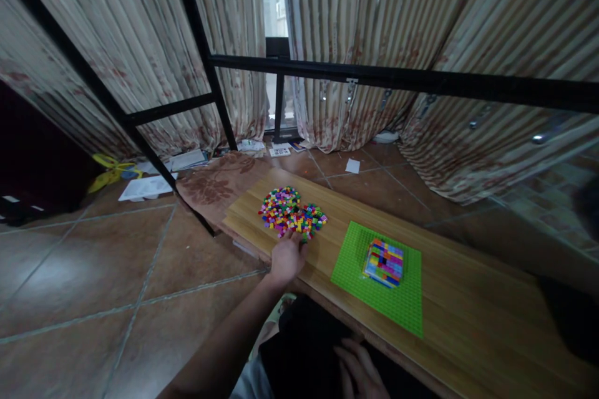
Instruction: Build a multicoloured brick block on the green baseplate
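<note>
A pile of small multicoloured toy bricks [285,206] lies on the wooden tabletop. At its near edge is my left hand [286,259], its bent fingertips drawn together against the bricks; what they hold, if anything, is too small to make out. To the right, a green baseplate [349,268] bears a squarish block built of coloured bricks [384,262] in several layers. My right hand [359,369] rests on my dark-clothed lap, below the table's near edge, with its fingers stretched out and nothing visible in them.
The long wooden table [468,299] has a brown patterned cloth [224,184] at its left end. Black metal bars [327,65] cross in front of striped curtains [355,12]. Papers [148,187] and a yellow item [110,169] lie on the tiled floor.
</note>
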A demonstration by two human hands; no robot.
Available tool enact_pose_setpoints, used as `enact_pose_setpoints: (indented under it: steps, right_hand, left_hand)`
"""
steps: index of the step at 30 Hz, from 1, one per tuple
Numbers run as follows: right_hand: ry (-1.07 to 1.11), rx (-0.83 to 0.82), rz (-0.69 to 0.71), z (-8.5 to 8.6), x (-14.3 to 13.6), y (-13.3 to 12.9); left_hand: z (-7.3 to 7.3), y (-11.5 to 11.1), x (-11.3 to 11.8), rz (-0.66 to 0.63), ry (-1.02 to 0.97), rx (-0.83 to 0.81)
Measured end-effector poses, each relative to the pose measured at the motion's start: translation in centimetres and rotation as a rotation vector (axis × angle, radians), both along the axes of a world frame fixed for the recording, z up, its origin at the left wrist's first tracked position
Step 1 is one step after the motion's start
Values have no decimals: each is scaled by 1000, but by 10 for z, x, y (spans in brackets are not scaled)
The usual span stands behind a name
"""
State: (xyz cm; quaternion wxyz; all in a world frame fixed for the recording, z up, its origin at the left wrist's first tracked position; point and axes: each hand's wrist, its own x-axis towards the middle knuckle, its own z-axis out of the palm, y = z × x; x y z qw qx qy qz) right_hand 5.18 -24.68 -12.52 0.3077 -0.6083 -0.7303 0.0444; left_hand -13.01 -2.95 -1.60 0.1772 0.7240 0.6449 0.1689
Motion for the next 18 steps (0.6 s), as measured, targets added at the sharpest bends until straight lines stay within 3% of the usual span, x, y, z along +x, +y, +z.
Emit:
enact_pose_setpoints:
  steps: [3, 6, 10, 13, 18]
  right_hand:
    - [95, -33, -53, 25, -6, 8]
    - [223, -38, -119, 56, -10, 21]
    - [406, -49, -180, 93, -8, 34]
    - [497, -107, -147, 110, -1, 36]
    - [580, -161, -156, 120, 17, 35]
  left_hand:
    - [0, -10, 1, -34, -215, -53]
    - [-5, -36, 13, -146, -525, -189]
    - [-8, -79, 37, -382, -835, -553]
    - [-1, -94, 50, -492, -926, -672]
    - [17, -89, 63, -581, -958, -706]
